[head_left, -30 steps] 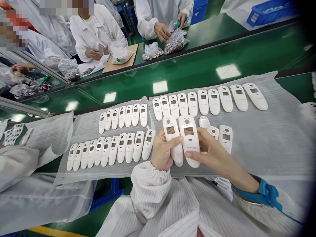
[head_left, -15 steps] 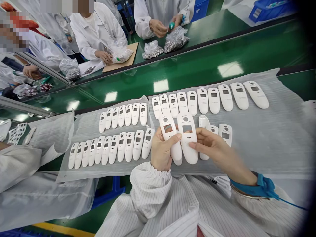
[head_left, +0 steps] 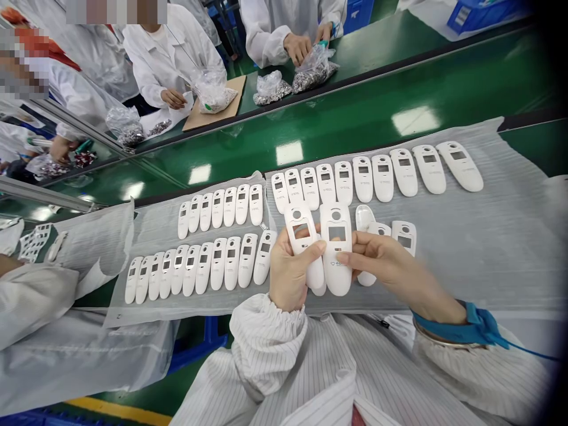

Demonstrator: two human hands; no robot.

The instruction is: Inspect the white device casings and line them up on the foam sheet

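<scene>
Left hand (head_left: pixel 290 275) is wrapped round one white plastic casing (head_left: pixel 302 228), thumb across its front, so the casing leans w/ its window turned up; right hand (head_left: pixel 381 260) grips a 2nd casing (head_left: pixel 336 248) from the side, fingers on its lower half, casing nearly upright. Both hands are closed on their own pieces, apart from each other, and the casings sit side by side, touching near their lower ends; looks like both fronts are angled up to be seen, tho that's only my read. Both pieces are held just above a white foam sheet (head_left: pixel 488 260) on the green desk (head_left: pixel 399 77), w/ rows of more casings (head_left: pixel 364 180) on either side, all lying the same way, windows up, prob. so each one shows at a glance. Sheet likely there to save the plastic from scratches. Striped smock cuff (head_left: pixel 266 337) on left arm, blue wrist strap (head_left: pixel 457 325) on right. Across the desk, a co-worker's hands (head_left: pixel 297 47) are at a clear bag (head_left: pixel 315 71) of small metal bits.
</scene>
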